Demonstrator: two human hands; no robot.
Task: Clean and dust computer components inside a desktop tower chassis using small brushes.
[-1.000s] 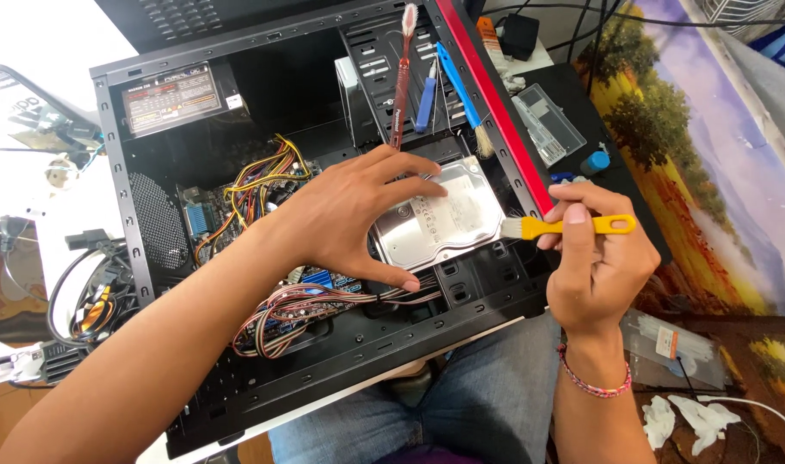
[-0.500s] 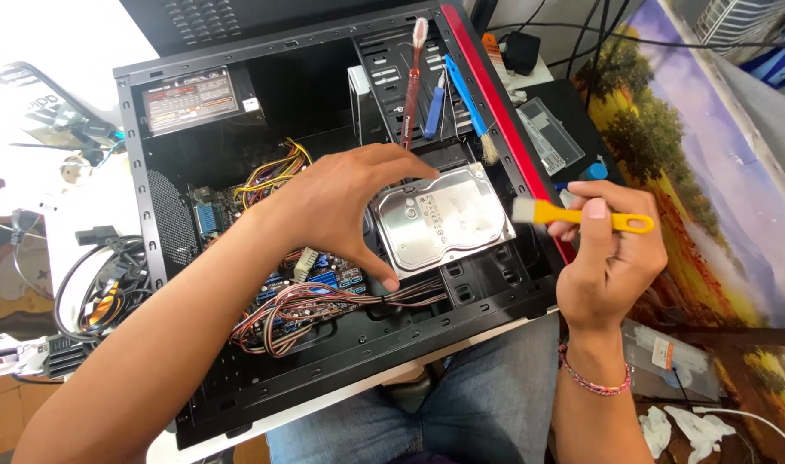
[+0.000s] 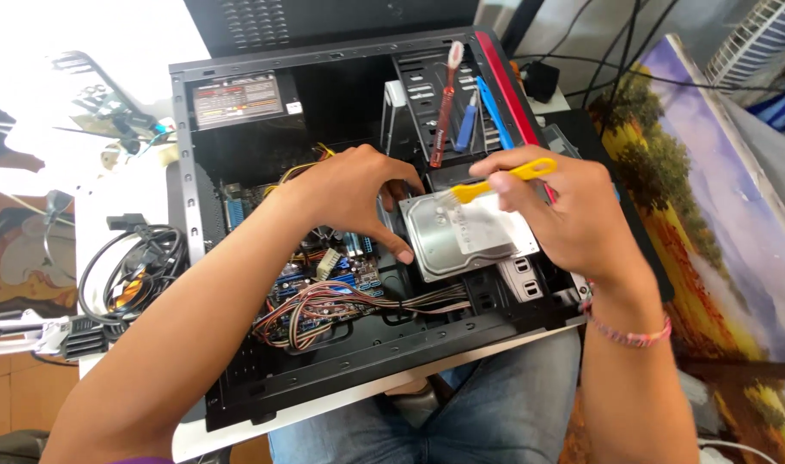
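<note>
An open black computer case (image 3: 186,163) lies on its side in front of me. A silver hard drive (image 3: 465,241) rests tilted inside it, near the drive bays. My left hand (image 3: 349,193) grips the drive's left edge, thumb on its near corner. My right hand (image 3: 555,210) holds a small yellow-handled brush (image 3: 504,180), with the bristles touching the drive's top face. A pink beaded bracelet (image 3: 624,331) circles my right wrist.
Coloured wire bundles (image 3: 323,305) cross the motherboard (image 3: 341,266). A red screwdriver (image 3: 446,103) and blue tools (image 3: 494,112) lie in the drive cage. Black cables (image 3: 130,266) are coiled left of the case. A landscape painting (image 3: 710,198) stands at the right. My jeans-clad knees (image 3: 487,404) are below.
My right hand swung the brush from beside the case's red edge over onto the drive. My left hand shifted from covering the drive to gripping its left edge.
</note>
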